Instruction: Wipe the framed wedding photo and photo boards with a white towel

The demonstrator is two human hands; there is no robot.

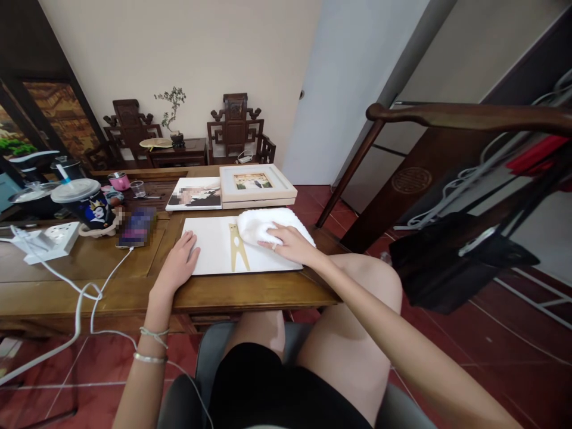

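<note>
- We note a framed picture at the far edge of the wooden table, with a flat photo print just to its left.
- Near the table's left end: a lidded cup with straw, a pink pot, a small clear glass.
- A phone lies beside the cup; a white cable runs from it over the near edge.
- A white power strip sits at the left edge.
- Behind the table: two carved chairs and a potted plant.
</note>
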